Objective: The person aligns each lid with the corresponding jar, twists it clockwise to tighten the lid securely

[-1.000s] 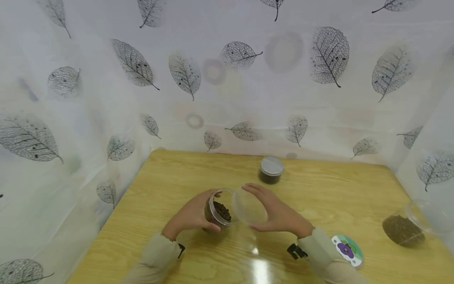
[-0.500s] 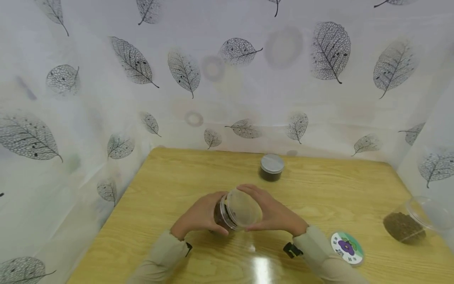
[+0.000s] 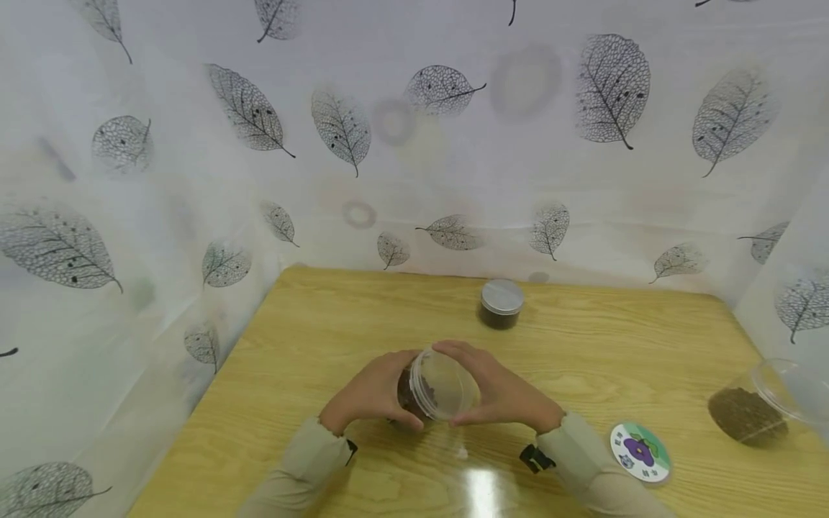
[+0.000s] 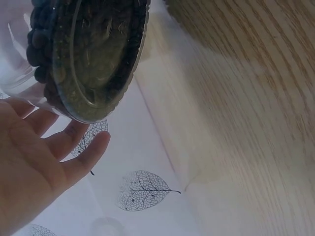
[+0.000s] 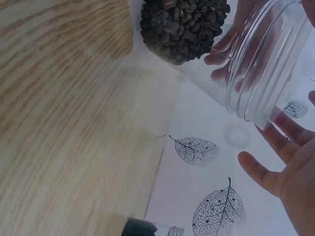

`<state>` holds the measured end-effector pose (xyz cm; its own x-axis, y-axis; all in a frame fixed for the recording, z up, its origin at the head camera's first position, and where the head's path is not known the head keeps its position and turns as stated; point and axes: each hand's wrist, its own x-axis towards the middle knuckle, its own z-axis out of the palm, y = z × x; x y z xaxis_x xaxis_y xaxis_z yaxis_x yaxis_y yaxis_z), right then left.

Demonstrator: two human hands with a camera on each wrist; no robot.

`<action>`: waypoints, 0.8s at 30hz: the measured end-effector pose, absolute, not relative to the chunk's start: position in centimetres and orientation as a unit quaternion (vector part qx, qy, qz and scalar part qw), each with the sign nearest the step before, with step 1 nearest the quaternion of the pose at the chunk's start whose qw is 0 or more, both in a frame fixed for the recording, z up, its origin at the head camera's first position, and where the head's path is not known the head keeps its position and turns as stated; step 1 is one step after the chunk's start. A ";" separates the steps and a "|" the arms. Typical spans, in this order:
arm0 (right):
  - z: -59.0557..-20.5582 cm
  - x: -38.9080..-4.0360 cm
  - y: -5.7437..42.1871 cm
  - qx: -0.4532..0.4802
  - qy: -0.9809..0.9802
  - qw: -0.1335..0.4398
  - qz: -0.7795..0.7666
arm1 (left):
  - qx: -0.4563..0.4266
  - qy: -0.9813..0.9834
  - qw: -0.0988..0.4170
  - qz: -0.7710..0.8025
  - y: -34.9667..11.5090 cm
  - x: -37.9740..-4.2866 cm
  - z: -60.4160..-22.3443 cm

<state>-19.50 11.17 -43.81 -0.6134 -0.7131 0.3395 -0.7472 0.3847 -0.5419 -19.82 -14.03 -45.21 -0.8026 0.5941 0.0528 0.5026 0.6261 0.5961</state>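
Note:
A clear plastic jar (image 3: 406,394) of dark coffee beans is tilted just above the wooden table, its mouth turned to the right. My left hand (image 3: 369,396) grips it around the side, fingers on the far side and thumb on the near side. With my right hand (image 3: 505,388) I hold a clear round lid (image 3: 448,385) by its edge against the jar's mouth. The left wrist view shows the jar's ribbed base (image 4: 98,64) above curved fingers. Beans (image 5: 182,29) lie at the jar's lower end in the right wrist view, and the rim meets the lid.
A jar with a silver lid (image 3: 501,296) stands at the table's back. On the right lies a round card (image 3: 641,452) with a purple flower. Farther right is a clear container (image 3: 748,416) with brown contents. A leaf-patterned curtain (image 3: 447,158) borders the wooden table (image 3: 343,309).
The jar and the lid have come together; the left hand moved right with the jar, the right hand slightly left. The gap between mouth and lid has closed.

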 end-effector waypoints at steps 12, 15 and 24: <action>-44.3 -19.5 11.3 0.445 -0.831 0.033 0.333 | 0.306 0.897 0.083 0.307 -13.9 -19.8 -45.2; -44.5 -19.6 11.3 0.445 -0.831 0.035 0.332 | 0.309 0.898 0.083 0.301 -13.8 -19.9 -45.1; -44.9 -19.7 11.1 0.453 -0.828 0.032 0.328 | 0.308 0.905 0.083 0.282 -13.8 -19.8 -45.0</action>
<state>-19.74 11.06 -44.87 -0.5883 -0.7291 0.3497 -0.7706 0.3746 -0.5156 -19.85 -13.75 -44.95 -0.7965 0.6042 0.0228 0.5104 0.6517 0.5610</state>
